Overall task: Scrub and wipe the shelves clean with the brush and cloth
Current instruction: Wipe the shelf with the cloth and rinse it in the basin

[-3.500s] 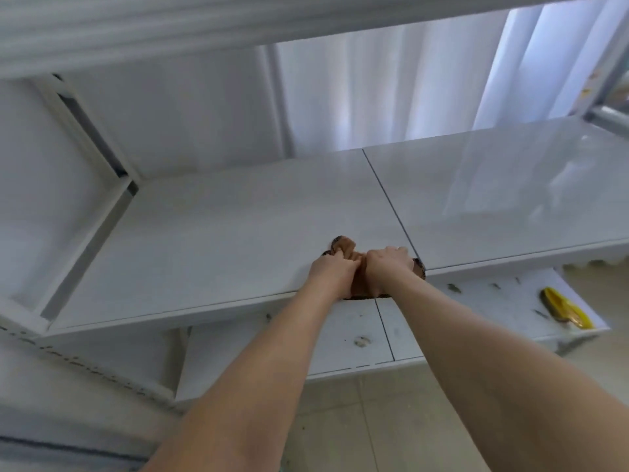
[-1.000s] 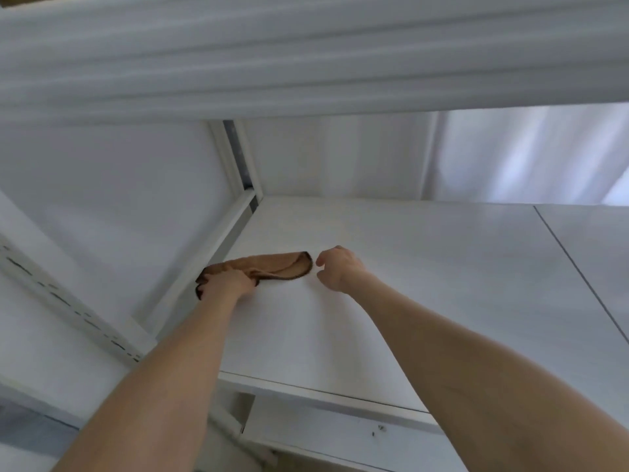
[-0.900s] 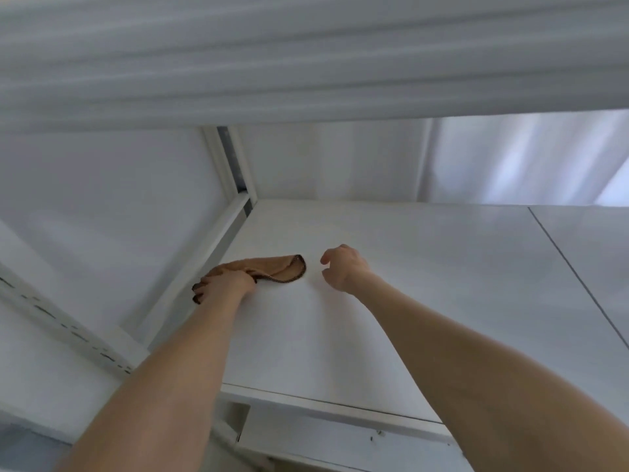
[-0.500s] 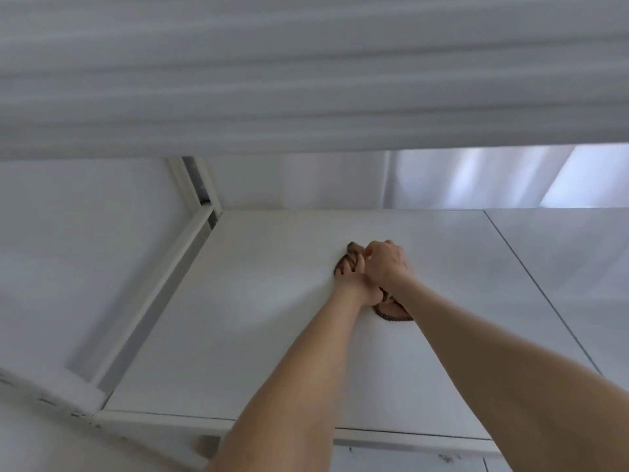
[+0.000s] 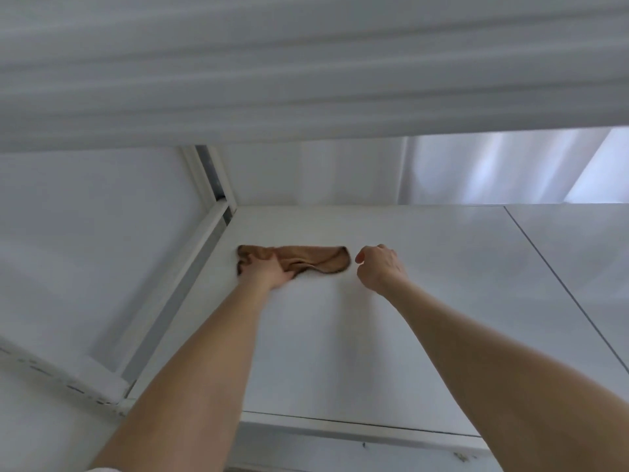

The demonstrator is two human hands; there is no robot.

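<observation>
A brown cloth (image 5: 316, 261) lies stretched out on the white shelf (image 5: 340, 352), near the shelf's back left corner. My left hand (image 5: 263, 272) presses down on the cloth's left end with the fingers laid over it. My right hand (image 5: 379, 267) hangs just right of the cloth's right end, apart from it, with the fingers loosely curled and nothing in them. No brush is in view.
The underside of the shelf above (image 5: 306, 63) hangs low across the top of the view. A white metal upright and side rail (image 5: 207, 212) border the shelf on the left. A seam (image 5: 558, 284) splits the shelf board on the right. White curtains (image 5: 493, 165) hang behind.
Half a second ago both hands were together on the bunched cloth mid-shelf. Now my left hand has swept it left and it lies spread out; my right hand has come off it.
</observation>
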